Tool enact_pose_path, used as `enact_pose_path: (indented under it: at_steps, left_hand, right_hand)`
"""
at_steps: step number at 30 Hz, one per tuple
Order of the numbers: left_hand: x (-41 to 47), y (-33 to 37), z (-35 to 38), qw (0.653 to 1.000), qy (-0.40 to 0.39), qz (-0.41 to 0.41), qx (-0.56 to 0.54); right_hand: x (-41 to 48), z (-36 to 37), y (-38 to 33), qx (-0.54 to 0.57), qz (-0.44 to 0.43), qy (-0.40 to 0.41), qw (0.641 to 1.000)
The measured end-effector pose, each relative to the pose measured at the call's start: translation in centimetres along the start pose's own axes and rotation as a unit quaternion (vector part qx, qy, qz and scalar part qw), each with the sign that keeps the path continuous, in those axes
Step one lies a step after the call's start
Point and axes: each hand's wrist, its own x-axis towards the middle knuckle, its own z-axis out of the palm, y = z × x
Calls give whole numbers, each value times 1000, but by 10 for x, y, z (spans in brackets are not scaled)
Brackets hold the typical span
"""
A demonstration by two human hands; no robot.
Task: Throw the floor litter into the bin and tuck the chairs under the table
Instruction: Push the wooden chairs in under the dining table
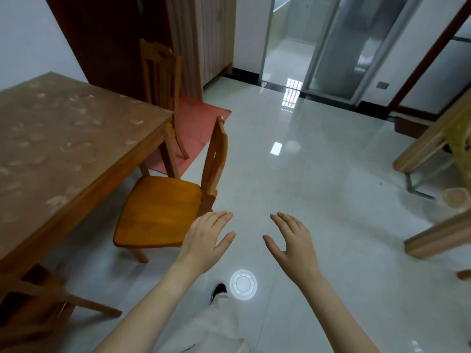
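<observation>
An orange wooden chair (163, 212) stands pulled out from the brown table (63, 154), its seat facing the table and its back toward the open floor. My left hand (206, 240) hovers open just beside the chair's rear seat corner, not touching it. My right hand (290, 243) is open too, held over bare floor to the right. A second wooden chair (160, 72) stands at the table's far end, close to it. Part of a third chair (51, 304) shows at the lower left beside the table. No bin or litter is in view.
A red mat (196, 128) lies beyond the table. Light wooden furniture (433, 146) stands at the right, with a round wooden thing (456, 197) on the floor by it. Glass sliding doors (328, 47) are ahead. A ceiling lamp's reflection (242, 284) glints on the glossy tiles by my shoe (218, 291).
</observation>
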Motion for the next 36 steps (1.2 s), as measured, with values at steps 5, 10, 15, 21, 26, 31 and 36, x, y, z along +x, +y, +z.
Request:
enact_pose_path:
  at_steps: [5, 10, 15, 21, 26, 31, 36]
  left_hand:
    - [97, -37, -23, 998, 24, -45, 24]
    - [176, -64, -53, 994, 58, -80, 42]
    - [218, -72, -41, 987, 71, -136, 42]
    - [258, -67, 1, 958, 77, -271, 58]
    - [294, -36, 19, 913, 111, -389, 55]
    - [304, -7, 34, 859, 153, -485, 59]
    - [304, 12, 55, 800, 208, -557, 77]
  right_hand:
    - [127, 16, 7, 10, -56, -23, 998]
    - [234, 26, 14, 14, -129, -31, 991]
    - [308, 45, 36, 31, -191, -49, 980]
    - [394, 78, 80, 48, -309, -135, 940]
    - [461, 84, 93, 78, -428, -187, 881]
    - [505, 98, 91, 126, -532, -242, 802]
    - [532, 125, 76, 86, -612, -334, 711]
